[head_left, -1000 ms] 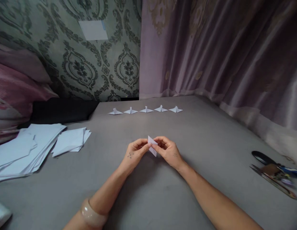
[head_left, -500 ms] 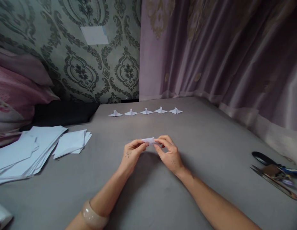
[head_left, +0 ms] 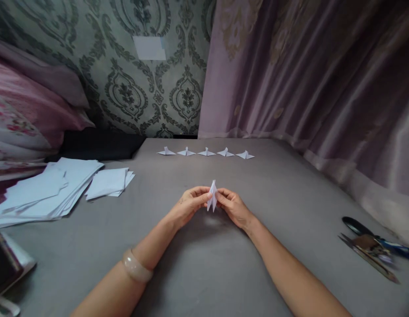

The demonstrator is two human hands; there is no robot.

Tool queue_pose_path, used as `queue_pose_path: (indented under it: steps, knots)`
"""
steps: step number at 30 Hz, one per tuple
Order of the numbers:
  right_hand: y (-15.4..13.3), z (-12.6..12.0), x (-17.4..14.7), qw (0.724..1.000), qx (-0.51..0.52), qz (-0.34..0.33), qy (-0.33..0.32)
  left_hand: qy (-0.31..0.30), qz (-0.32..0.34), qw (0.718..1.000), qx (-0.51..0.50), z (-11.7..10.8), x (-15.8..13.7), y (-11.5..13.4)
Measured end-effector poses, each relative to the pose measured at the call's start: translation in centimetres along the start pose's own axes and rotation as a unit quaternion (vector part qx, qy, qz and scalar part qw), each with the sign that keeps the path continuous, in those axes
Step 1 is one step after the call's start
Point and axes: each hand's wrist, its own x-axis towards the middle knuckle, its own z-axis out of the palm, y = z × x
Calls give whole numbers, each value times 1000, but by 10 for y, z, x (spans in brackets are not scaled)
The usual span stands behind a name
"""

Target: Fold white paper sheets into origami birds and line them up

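A small folded white paper piece (head_left: 212,196) is held upright between my two hands above the middle of the grey surface. It has a narrow pointed top and splits into points at the bottom. My left hand (head_left: 192,203) pinches its left side between thumb and fingers. On the right side, my right hand (head_left: 235,206) grips it the same way. Beyond the hands, several folded white paper figures (head_left: 206,152) with spread wings stand in a row near the far edge.
To the left lie a stack of large white sheets (head_left: 75,180) and smaller square sheets (head_left: 108,182). At the right are scissors (head_left: 358,226) and other small tools. A dark object (head_left: 5,264) sits at the near left. Behind rise a patterned wall and a purple curtain (head_left: 257,88).
The paper piece has turned from lying flat and sideways to upright, and both hands have shifted their grip around it. The view has swung slightly left.
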Motion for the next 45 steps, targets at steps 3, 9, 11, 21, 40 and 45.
queue_pose_path:
  steps: [3,9,11,21,40,45]
  knots:
    - [-2,2,-2,999,26,19,-22,-14,1,1000,-4,1,-3,3]
    - [-7,2,1,999,34,24,-35,20,20,999,-28,-2,-3,0]
    - [-8,2,3,1000,4,19,-17,44,31,998,-30,-4,-2,-2]
    - [0,28,5,984,-118,-58,117,108,66,992,-17,-5,-3,-8]
    - [3,36,0,979,-87,-77,168,127,98,987,-29,-2,0,-13]
    - [3,30,-2,983,-7,-34,178,86,44,993,-65,-8,1,-13]
